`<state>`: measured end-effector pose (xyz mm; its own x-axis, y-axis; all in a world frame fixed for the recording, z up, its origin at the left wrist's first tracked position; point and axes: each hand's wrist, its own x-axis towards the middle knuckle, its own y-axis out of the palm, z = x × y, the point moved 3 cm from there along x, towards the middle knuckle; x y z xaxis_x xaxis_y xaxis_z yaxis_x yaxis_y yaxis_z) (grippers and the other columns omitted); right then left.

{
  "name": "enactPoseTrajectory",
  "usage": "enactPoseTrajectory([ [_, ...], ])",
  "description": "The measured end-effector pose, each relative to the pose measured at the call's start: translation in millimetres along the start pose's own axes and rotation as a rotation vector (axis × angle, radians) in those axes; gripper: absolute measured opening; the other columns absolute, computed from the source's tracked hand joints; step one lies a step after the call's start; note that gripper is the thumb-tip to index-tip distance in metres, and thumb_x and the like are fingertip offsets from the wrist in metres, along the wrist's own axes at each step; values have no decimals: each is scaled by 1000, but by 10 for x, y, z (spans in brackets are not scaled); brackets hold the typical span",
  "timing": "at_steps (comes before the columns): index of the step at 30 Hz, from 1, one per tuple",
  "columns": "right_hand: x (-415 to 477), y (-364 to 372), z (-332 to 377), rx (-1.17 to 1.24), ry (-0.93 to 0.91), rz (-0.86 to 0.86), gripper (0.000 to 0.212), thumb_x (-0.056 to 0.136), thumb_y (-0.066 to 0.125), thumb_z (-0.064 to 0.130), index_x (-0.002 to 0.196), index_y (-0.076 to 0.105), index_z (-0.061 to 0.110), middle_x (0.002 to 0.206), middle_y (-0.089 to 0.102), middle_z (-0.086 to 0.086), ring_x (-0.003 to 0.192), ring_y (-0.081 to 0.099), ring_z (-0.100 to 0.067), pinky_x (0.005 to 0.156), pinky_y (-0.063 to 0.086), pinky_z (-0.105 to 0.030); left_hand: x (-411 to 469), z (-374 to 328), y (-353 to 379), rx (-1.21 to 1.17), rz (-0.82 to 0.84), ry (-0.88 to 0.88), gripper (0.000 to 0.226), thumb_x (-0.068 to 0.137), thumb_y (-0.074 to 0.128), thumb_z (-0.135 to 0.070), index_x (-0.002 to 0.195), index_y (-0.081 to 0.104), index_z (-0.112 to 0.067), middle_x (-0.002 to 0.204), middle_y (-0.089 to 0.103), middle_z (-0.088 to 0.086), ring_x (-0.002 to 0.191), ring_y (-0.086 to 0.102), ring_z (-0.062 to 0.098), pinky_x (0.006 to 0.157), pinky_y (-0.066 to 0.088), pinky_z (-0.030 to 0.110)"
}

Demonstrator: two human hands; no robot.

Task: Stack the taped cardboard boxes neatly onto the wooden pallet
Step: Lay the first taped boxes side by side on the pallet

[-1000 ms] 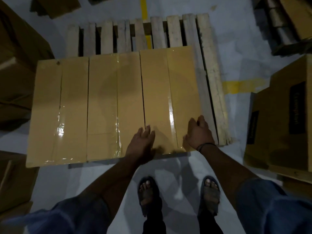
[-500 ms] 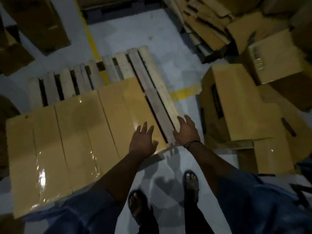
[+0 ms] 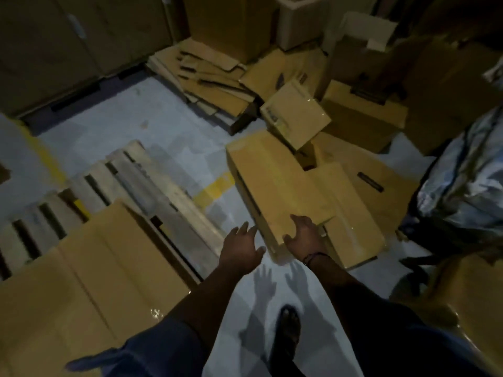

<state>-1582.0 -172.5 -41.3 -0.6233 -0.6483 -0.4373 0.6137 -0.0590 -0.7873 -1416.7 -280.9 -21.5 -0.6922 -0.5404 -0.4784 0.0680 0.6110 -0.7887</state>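
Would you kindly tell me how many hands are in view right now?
2. The left hand is open above the floor, between the wooden pallet and a cardboard box; the right hand is open over that box's near corner.

- The boxes on the pallet (image 3: 89,270) — matt brown cardboard, with a glossy strip of clear tape.
- The wooden pallet (image 3: 152,183): pale, rough, unfinished slats.
- The floor (image 3: 141,123) is smooth grey, faintly shiny, with worn yellow paint lines.
- The bundle at right (image 3: 462,186) — crinkled, shiny plastic wrap.
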Motion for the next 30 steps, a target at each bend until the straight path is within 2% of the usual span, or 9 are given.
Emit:
enactPoseTrajectory([
  [3, 255, -502, -279, 33, 10, -36, 70, 92, 68, 31, 154, 41, 14, 154, 40, -13, 140, 40, -35, 112, 40, -45, 372, -500, -179, 44, -31, 38, 73, 99, 58, -50, 161, 31, -22, 168, 27, 11, 149, 32, 37, 119, 31, 42],
  [8, 834, -1083, -469, 115, 11, -95, 70, 91, 69, 31, 153, 42, 15, 152, 41, -13, 139, 39, -36, 111, 41, -48, 1043, -1024, -586, 59, -112, 58, 72, 98, 59, -50, 160, 35, -22, 167, 31, 10, 148, 33, 37, 118, 34, 45],
  [15, 1712, -1419, -397, 363, 81, -173, 74, 90, 74, 27, 153, 41, 9, 149, 44, -19, 137, 44, -37, 112, 41, -41, 1992, -1164, -1124, 143, -199, 76, 69, 99, 59, -49, 158, 38, -20, 164, 34, 11, 145, 35, 40, 112, 37, 48],
  [19, 2334, -1587, -323, 527, 155, -213, 64, 88, 77, 20, 144, 51, 2, 138, 58, -19, 131, 52, -35, 104, 45, -38, 2652, -1136, -1374, 191, -238, 102, 69, 99, 60, -49, 157, 40, -20, 163, 36, 10, 145, 36, 39, 114, 36, 48],
  [22, 2895, -1671, -276, 577, 163, -267, 88, 67, 77, 45, 144, 52, 12, 137, 60, -14, 131, 53, -34, 107, 48, -47, 3294, -1083, -1562, 245, -285, 91, 68, 96, 63, -51, 154, 43, -21, 162, 39, 10, 147, 33, 39, 116, 37, 50],
  [24, 3374, -1641, -389, 595, 165, -289, 86, 60, 76, 46, 138, 57, 17, 130, 63, -11, 127, 56, -33, 105, 50, -49, 3748, -1070, -1672, 277, -308, 97, 67, 94, 66, -50, 152, 45, -22, 161, 40, 11, 147, 30, 40, 117, 36, 51],
  [25, 3536, -1674, -383, 586, 172, -291, 79, 64, 79, 40, 136, 57, 16, 130, 61, -11, 127, 54, -32, 106, 49, -49, 3981, -1061, -1723, 288, -307, 102, 68, 94, 66, -50, 152, 44, -22, 161, 39, 11, 148, 29, 41, 117, 36, 51],
  [27, 3802, -1798, -315, 563, 202, -317, 79, 72, 84, 28, 143, 51, 15, 136, 53, -14, 130, 49, -33, 108, 47, -46, 4436, -1064, -1831, 311, -279, 117, 72, 92, 67, -50, 154, 41, -24, 163, 36, 11, 149, 26, 43, 118, 34, 52],
  [30, 4279, -1844, -382, 553, 271, -327, 91, 79, 83, 30, 155, 35, 18, 154, 34, -15, 137, 41, -34, 111, 39, -39, 5072, -1142, -1948, 313, -222, 154, 81, 91, 69, -51, 159, 32, -27, 168, 26, 11, 151, 23, 43, 120, 30, 56],
])
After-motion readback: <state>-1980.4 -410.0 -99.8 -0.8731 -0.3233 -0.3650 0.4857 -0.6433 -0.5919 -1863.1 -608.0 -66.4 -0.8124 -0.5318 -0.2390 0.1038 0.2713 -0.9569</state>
